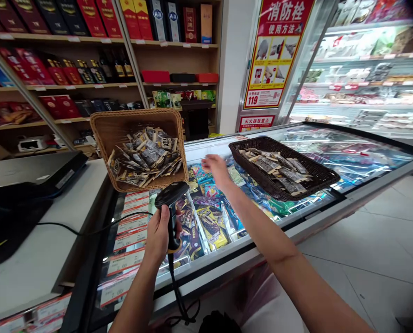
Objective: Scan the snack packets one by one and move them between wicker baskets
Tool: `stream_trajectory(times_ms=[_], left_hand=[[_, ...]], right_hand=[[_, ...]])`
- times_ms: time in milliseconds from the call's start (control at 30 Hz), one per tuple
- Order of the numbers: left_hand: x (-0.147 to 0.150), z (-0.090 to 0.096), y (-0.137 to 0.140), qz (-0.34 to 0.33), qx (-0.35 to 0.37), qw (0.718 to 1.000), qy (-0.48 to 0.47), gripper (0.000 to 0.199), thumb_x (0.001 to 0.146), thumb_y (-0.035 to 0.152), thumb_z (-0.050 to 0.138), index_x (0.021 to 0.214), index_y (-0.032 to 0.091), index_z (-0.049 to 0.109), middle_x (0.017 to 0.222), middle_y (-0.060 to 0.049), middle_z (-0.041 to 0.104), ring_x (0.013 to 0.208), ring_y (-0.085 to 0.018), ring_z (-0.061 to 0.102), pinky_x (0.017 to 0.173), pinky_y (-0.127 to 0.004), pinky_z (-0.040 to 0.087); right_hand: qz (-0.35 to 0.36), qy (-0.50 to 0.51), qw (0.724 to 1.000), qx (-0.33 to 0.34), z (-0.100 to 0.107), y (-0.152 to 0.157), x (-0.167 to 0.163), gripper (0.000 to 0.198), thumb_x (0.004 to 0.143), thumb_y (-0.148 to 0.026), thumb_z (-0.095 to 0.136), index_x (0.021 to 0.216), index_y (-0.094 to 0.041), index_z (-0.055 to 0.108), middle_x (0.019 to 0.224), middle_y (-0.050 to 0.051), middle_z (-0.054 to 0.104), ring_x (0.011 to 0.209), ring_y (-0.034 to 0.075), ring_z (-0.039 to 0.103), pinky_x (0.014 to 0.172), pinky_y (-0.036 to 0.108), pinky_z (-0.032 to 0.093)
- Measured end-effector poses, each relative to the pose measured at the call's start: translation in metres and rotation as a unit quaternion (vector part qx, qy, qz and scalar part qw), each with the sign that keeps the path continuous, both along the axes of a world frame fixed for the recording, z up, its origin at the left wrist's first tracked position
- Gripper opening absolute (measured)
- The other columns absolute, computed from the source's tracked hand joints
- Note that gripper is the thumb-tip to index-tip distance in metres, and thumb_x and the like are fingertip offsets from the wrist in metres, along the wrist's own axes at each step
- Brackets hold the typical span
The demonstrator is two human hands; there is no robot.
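My left hand (159, 231) grips a black handheld barcode scanner (172, 222) by its handle, with the scanner head pointing up. My right hand (215, 167) is in the air over the freezer, between two baskets. Its fingers are loosely curled and a little apart, and no item shows in them. Left of it, a tan wicker basket (97, 134) stands tilted, holding many small wrapped packets (147, 155). To its right, a dark brown basket (317, 182) on the freezer glass holds more such packets (279, 169).
Under the baskets is a glass-topped chest freezer (286, 226) with bagged goods inside. Price labels (132, 231) line its left end. The scanner's black cable (123, 217) runs to the counter (64, 226) at left. Shelves (78, 39) with boxes and bottles stand behind.
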State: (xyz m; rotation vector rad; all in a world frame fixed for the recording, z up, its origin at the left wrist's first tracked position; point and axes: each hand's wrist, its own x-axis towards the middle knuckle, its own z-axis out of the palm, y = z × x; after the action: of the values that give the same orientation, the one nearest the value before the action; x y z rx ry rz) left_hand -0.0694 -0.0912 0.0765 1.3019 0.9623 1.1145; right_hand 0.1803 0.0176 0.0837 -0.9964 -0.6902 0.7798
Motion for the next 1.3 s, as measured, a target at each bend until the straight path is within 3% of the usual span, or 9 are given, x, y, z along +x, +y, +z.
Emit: stream_trajectory(times_ms=[100,200,300,367,667,833,1000,1167,1300], left_hand=[[-0.002,0.003,0.002,0.049,-0.003,0.998,-0.040,0.068,0.082,0.087,0.064,0.090,0.019,0.060,0.055,0.001,0.063,0.044,-0.016,0.061,0.038,-0.024,0.042],[-0.005,0.005,0.005,0.077,-0.013,0.995,-0.065,0.072,0.078,0.090,0.064,0.092,0.019,0.060,0.055,0.001,0.063,0.045,-0.018,0.064,0.037,-0.025,0.042],[-0.008,0.007,0.007,0.090,-0.012,0.992,-0.082,0.075,0.077,0.092,0.063,0.094,0.019,0.060,0.056,0.001,0.064,0.045,-0.019,0.064,0.037,-0.026,0.043],[-0.008,0.008,0.007,0.096,-0.013,0.991,-0.090,0.075,0.078,0.091,0.063,0.095,0.019,0.060,0.056,0.001,0.064,0.045,-0.018,0.064,0.037,-0.026,0.043],[-0.008,0.010,0.003,0.095,-0.018,0.988,-0.117,0.075,0.077,0.090,0.066,0.096,0.018,0.061,0.065,-0.001,0.068,0.048,-0.018,0.066,0.038,-0.025,0.044],[-0.005,0.014,0.001,0.093,0.004,0.988,-0.123,0.077,0.075,0.091,0.067,0.099,0.018,0.062,0.072,-0.003,0.072,0.048,-0.017,0.066,0.037,-0.025,0.044],[-0.003,0.010,0.002,0.073,-0.002,0.991,-0.108,0.077,0.073,0.091,0.069,0.095,0.018,0.062,0.064,-0.001,0.068,0.045,-0.017,0.063,0.035,-0.025,0.042],[0.000,0.002,0.005,0.054,0.013,0.994,-0.091,0.073,0.080,0.088,0.066,0.100,0.017,0.064,0.073,-0.003,0.072,0.047,-0.016,0.064,0.036,-0.025,0.043],[0.002,0.004,0.005,0.053,0.018,0.995,-0.084,0.075,0.077,0.089,0.067,0.100,0.017,0.064,0.080,-0.005,0.074,0.049,-0.016,0.065,0.037,-0.025,0.043]], right_hand=[[0.072,-0.311,0.948,-0.007,-0.005,0.023,-0.053,0.019,0.094,-0.008,0.057,0.093,-0.021,0.070,0.098,0.006,0.075,0.093,0.021,0.071,0.095,0.041,0.057],[0.069,-0.590,0.804,0.024,0.000,0.046,-0.086,0.035,0.096,0.003,0.043,0.103,-0.017,0.072,0.118,0.015,0.072,0.118,0.027,0.064,0.107,0.042,0.051],[0.069,-0.730,0.679,0.017,0.005,0.070,-0.106,0.039,0.093,0.008,0.042,0.111,-0.011,0.071,0.127,0.022,0.068,0.127,0.032,0.059,0.103,0.043,0.052],[0.074,-0.759,0.647,0.008,0.006,0.084,-0.115,0.033,0.092,0.007,0.048,0.105,-0.012,0.072,0.125,0.024,0.069,0.129,0.035,0.058,0.102,0.046,0.051],[0.027,-0.748,0.661,0.050,-0.002,0.061,-0.091,0.030,0.106,-0.011,0.040,0.115,-0.020,0.068,0.116,0.016,0.073,0.119,0.032,0.057,0.103,0.047,0.044],[-0.001,-0.558,0.830,-0.005,-0.011,0.010,-0.051,0.017,0.109,-0.027,0.046,0.114,-0.024,0.062,0.101,0.009,0.070,0.102,0.029,0.062,0.090,0.041,0.049],[0.124,-0.173,0.977,-0.025,-0.028,-0.024,-0.025,0.025,0.096,-0.049,0.065,0.096,-0.027,0.053,0.078,-0.005,0.056,0.070,0.016,0.060,0.067,0.031,0.053],[0.176,-0.019,0.984,-0.037,-0.024,-0.031,-0.015,0.053,0.057,-0.032,0.097,0.091,-0.024,0.057,0.070,-0.009,0.063,0.066,0.012,0.058,0.067,0.026,0.051],[0.131,-0.040,0.989,-0.053,-0.017,-0.029,-0.002,0.040,0.056,-0.029,0.094,0.084,-0.019,0.066,0.071,-0.006,0.069,0.066,0.011,0.057,0.064,0.023,0.042]])
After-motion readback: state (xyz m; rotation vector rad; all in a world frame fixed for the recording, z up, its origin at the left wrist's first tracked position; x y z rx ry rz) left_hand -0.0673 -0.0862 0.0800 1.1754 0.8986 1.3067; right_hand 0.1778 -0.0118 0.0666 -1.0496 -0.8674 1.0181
